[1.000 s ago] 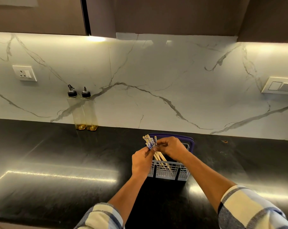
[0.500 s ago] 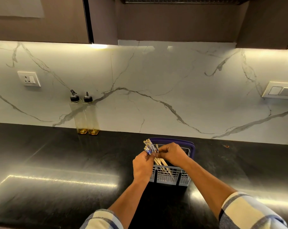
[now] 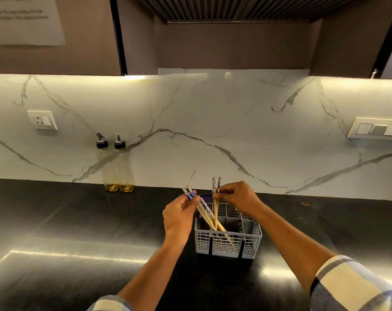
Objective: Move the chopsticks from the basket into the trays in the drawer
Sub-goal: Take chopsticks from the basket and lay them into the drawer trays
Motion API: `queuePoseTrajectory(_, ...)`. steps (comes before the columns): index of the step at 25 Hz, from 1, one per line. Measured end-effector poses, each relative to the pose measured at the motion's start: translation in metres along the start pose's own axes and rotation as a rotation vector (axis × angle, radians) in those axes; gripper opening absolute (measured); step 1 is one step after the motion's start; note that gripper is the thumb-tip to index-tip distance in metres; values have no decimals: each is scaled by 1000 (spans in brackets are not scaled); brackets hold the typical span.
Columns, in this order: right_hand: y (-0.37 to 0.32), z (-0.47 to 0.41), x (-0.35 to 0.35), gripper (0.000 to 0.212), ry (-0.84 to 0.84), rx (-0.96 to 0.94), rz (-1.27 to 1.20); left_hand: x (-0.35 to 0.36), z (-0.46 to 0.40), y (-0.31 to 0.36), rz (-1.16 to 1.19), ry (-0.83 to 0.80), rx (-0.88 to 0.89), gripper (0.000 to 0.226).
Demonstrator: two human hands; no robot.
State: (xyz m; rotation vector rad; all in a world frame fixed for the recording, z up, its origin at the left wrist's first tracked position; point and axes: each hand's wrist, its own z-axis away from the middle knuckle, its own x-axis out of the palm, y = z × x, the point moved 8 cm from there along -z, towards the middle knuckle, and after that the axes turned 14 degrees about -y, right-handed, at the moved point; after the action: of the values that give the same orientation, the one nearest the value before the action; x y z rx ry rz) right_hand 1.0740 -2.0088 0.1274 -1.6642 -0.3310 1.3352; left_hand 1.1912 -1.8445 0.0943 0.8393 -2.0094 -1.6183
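A grey slotted cutlery basket [image 3: 228,245] with a purple back rim stands on the black counter [image 3: 67,221]. Wooden chopsticks with blue-and-white patterned tops stick up out of it. My left hand [image 3: 179,215] grips one bunch of chopsticks [image 3: 203,213] that leans to the left, tips still down in the basket. My right hand [image 3: 237,196] pinches a pair of chopsticks [image 3: 215,207] held upright, their lower ends inside the basket. The drawer and its trays are out of view.
Two clear oil bottles [image 3: 115,167] with black spouts stand against the marble backsplash at the left. A wall socket [image 3: 42,120] is at the far left, a switch panel [image 3: 378,131] at the right. Dark cabinets hang above.
The single bunch both hands held together has split: my right hand now holds an upright pair, my left keeps the rest. The view has tilted upward.
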Motion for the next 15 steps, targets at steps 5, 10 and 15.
queuePoseTrajectory(5,-47,21,-45,18,37,-158,-180,-29,-14,72,68,-87,74,18)
queuePoseTrajectory(10,-94,49,-82,11,101,-245,-243,-53,-40,158,70,-230,103,14)
queuePoseTrajectory(15,-101,75,-76,13,119,-159,-277,-64,-49,217,190,-284,102,14)
